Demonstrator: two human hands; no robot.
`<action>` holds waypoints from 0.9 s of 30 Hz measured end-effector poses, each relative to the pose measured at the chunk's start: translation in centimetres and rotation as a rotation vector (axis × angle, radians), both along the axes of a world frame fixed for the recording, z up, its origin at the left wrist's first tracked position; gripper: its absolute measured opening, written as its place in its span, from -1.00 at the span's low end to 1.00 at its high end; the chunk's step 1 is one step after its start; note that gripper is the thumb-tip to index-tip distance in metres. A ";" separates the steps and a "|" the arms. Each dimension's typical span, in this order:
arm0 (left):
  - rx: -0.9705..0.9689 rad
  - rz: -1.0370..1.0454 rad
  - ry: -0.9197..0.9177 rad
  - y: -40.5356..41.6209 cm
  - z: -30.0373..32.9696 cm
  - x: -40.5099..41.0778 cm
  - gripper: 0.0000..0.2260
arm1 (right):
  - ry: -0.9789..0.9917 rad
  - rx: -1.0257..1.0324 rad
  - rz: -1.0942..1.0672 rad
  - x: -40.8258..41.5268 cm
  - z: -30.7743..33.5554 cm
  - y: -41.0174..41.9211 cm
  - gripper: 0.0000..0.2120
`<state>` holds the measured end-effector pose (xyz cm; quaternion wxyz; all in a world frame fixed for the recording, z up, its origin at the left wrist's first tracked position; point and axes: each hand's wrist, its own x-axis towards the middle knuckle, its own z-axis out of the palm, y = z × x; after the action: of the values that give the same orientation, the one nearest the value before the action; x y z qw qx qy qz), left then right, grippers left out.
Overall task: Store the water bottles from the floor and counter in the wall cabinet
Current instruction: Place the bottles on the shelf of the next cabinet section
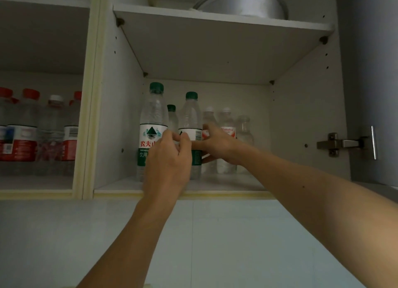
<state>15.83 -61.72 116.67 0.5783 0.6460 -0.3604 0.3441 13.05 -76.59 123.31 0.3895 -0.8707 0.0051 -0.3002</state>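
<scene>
Between the two hands, on the wall cabinet's lower shelf point(215, 185), a green-capped bottle point(190, 124) is flanked, right hand point(217, 144) fingers wrapped round it, left hand point(169, 158) fingers curled at its label; it should be seated upright before release.

Front green-cap bottle point(152, 124): label reads "农夫山" in red, last character part-covered; "饮用" in white on the green band below, small line above it too blurred. White-cap bottle point(226, 134) at back: red "Wahaha"-style script, first letters blurred. Other labels unreadable.
</scene>
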 end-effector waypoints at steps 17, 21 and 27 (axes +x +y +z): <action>0.104 0.032 -0.029 -0.3 -0.3 0.3 -0.61 | 0.090 0.012 -0.451 -8.0 1.0 -10.2 -0.46; 0.101 0.016 -0.042 -0.5 -0.3 0.2 -0.66 | 0.089 0.023 -0.667 -9.0 1.2 -12.2 -0.62; 0.117 -0.004 -0.066 -0.3 -0.4 0.0 -0.55 | 0.076 -0.068 -0.806 -7.7 0.7 -14.4 -0.64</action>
<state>15.88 -62.06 116.22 0.5278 0.6663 -0.4001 0.3426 5.39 -90.97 124.04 0.2111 -0.8219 0.3505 -0.3963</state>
